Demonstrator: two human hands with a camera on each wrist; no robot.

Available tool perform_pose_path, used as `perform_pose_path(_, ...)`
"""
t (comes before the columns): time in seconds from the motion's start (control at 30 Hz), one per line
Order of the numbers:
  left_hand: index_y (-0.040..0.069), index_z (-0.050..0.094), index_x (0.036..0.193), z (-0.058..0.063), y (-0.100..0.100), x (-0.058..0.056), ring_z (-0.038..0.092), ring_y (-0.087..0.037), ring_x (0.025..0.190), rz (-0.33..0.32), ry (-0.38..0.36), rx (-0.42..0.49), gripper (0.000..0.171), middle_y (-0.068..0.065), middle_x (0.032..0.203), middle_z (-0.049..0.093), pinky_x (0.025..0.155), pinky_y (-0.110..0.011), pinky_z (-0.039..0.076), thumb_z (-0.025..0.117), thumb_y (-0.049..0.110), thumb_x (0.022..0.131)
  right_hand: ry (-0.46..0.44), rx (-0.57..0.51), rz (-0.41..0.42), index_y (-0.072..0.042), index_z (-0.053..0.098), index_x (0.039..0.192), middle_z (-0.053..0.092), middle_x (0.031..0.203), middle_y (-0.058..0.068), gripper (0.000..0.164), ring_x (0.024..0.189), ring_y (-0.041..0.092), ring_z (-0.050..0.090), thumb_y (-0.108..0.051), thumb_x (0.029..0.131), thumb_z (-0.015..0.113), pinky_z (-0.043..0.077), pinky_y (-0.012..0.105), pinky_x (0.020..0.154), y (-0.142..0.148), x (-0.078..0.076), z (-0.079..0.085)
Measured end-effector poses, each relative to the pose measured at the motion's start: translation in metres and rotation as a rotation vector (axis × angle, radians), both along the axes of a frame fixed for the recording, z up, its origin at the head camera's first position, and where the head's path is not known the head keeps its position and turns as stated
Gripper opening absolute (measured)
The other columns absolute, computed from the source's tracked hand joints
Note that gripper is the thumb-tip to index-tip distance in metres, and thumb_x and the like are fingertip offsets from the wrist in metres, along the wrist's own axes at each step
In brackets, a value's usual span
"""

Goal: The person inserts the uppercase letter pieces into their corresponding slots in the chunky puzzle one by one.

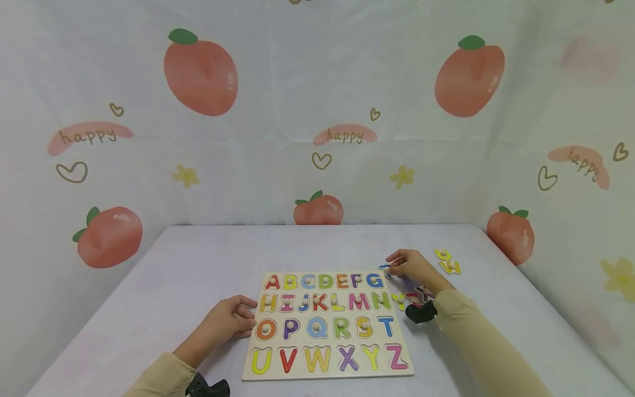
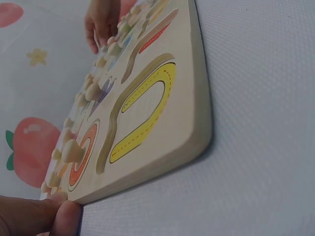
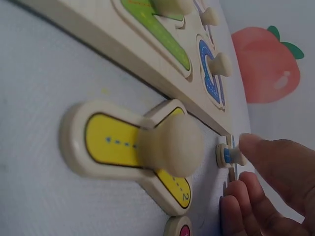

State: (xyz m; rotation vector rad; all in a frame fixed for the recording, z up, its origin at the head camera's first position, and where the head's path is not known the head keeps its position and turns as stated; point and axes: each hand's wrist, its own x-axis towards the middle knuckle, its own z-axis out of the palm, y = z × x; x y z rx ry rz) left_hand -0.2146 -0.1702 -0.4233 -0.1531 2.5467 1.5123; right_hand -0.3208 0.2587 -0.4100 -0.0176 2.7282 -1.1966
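A wooden alphabet puzzle board (image 1: 337, 373) lies flat, with knobbed letters in its upper rows and S. The T recess and the whole bottom row, U to Z, show bare printed letters. My left hand (image 1: 229, 318) grips the board's left edge; in the left wrist view a fingertip (image 2: 58, 197) lies over the rim. Just beyond the board's far right corner, my right hand (image 1: 409, 266) pinches the knob of a blue letter T piece (image 1: 384, 267). Its fingers partly cover that piece. Closer to the right wrist camera is a yellow letter Y piece (image 3: 110, 140).
Beside the board's right edge lie a red letter piece (image 1: 413, 298) and a dark purple one (image 1: 423, 292), partly behind the right wrist. Farther right are a yellow U piece (image 1: 442, 254) and a yellow W piece (image 1: 450, 267). A patterned cloth (image 1: 268, 110) hangs behind the white table (image 1: 213, 248).
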Motion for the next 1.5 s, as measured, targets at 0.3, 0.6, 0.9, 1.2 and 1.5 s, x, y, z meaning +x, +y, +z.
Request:
perform_pose_path(0.3, -0.003, 0.060, 0.118, -0.003, 0.001, -0.001, 0.061, -0.015, 0.071, 0.000, 0.006, -0.008, 0.039, -0.009, 0.087, 0.061, 0.062, -0.029, 0.060, 0.072, -0.002, 0.081, -0.053, 0.043, -0.001, -0.006, 0.067, 0.108, 0.059, 0.091, 0.006, 0.025, 0.084, 0.019, 0.051, -0.014, 0.085, 0.073, 0.043, 0.024, 0.071, -0.004, 0.000, 0.001)
perform_pose_path(0.6, -0.003, 0.060, 0.117, -0.003, 0.001, -0.001, 0.061, -0.015, 0.071, 0.000, 0.007, -0.008, 0.039, -0.009, 0.087, 0.061, 0.062, -0.029, 0.060, 0.072, -0.002, 0.081, -0.045, 0.055, -0.010, -0.004, 0.068, 0.099, 0.062, 0.088, 0.005, 0.016, 0.079, 0.017, 0.051, -0.011, 0.086, 0.071, 0.043, 0.023, 0.066, -0.005, 0.000, 0.002)
perform_pose_path(0.9, -0.004, 0.060, 0.117, -0.004, 0.000, -0.002, 0.062, -0.014, 0.071, -0.004, 0.004, -0.011, 0.039, -0.009, 0.087, 0.061, 0.061, -0.028, 0.059, 0.072, -0.002, 0.081, 0.023, 0.049, -0.014, -0.004, 0.068, 0.102, 0.062, 0.089, 0.005, 0.017, 0.080, 0.017, 0.055, -0.013, 0.088, 0.069, 0.048, 0.025, 0.070, -0.006, 0.013, 0.017)
perform_pose_path(1.2, -0.007, 0.056, 0.120, 0.000, -0.003, -0.001, 0.062, -0.013, 0.071, -0.044, -0.011, 0.022, 0.041, -0.009, 0.089, 0.061, 0.064, -0.027, 0.060, 0.071, -0.002, 0.082, 0.038, 0.007, 0.058, -0.006, 0.069, 0.098, 0.064, 0.087, 0.003, 0.017, 0.081, 0.016, 0.057, -0.015, 0.085, 0.073, 0.052, 0.026, 0.073, -0.010, 0.043, 0.026)
perform_pose_path(1.5, -0.005, 0.059, 0.117, 0.002, 0.001, 0.000, 0.061, -0.014, 0.070, 0.001, 0.005, 0.003, 0.039, -0.010, 0.087, 0.060, 0.062, -0.029, 0.060, 0.072, -0.004, 0.080, 0.020, -0.014, 0.060, -0.006, 0.071, 0.090, 0.062, 0.076, 0.001, 0.014, 0.070, 0.015, 0.053, -0.014, 0.080, 0.078, 0.045, 0.023, 0.056, -0.024, 0.081, 0.020)
